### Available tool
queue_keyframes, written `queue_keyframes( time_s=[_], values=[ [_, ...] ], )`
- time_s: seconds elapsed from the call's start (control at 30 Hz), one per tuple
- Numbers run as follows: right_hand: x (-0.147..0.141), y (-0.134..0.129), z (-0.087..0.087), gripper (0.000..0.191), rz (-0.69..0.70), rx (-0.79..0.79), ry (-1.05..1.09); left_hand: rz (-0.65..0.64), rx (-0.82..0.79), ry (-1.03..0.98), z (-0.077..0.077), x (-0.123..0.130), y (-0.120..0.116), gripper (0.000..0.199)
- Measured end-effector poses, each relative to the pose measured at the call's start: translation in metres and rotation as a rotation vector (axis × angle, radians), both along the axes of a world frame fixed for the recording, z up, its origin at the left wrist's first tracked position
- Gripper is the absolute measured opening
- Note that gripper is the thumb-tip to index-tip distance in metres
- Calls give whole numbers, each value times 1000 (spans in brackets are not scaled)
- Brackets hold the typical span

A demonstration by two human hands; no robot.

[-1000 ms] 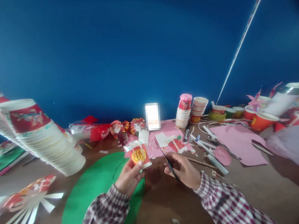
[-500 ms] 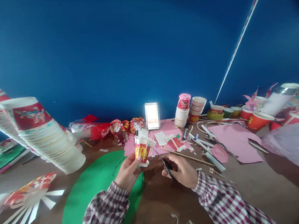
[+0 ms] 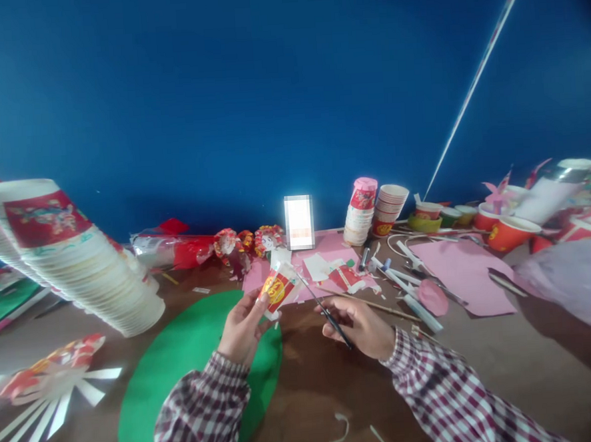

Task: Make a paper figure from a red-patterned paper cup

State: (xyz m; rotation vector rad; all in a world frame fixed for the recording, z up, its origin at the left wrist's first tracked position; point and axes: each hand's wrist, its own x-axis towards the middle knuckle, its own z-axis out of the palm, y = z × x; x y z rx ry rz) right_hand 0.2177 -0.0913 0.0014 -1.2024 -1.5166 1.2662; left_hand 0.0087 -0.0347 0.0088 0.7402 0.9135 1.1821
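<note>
1. The cut paper cup, red and white with a yellow emblem, is just below the centre of the frame, tilted, its cut edge toward the upper right.
2. The left hand pinches it between thumb and fingers, closed on its lower left part; most of the cup sticks out beyond the fingertips.
3. The right hand is loosely curled around the dark handle of the scissors; their thin blades point to the upper left, the tip near the cup's right side.
4. Bare brown tabletop lies between the forearms at lower centre, with two white scraps on it; more open surface is at lower right.
5. One green sheet with a rounded edge lies under the left forearm.
6. Beyond the hands are two pink sheets, one strewn with scraps, one right of centre.
7. Four cup stacks show: two large leaning ones at left, two smaller ones right of centre.
8. One fringed paper piece lies at lower left.
</note>
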Motion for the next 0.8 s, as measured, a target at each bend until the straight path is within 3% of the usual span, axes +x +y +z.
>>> queue_keyframes(
  time_s=[0.33, 0.8],
  values=[
    [-2, -2, 4, 44, 17, -40, -8, 12, 7, 50, -5, -7, 5, 39],
    [0, -1, -4, 43, 2, -14, -16, 39, -46, 118, 2, -1, 0, 39]
  ],
)
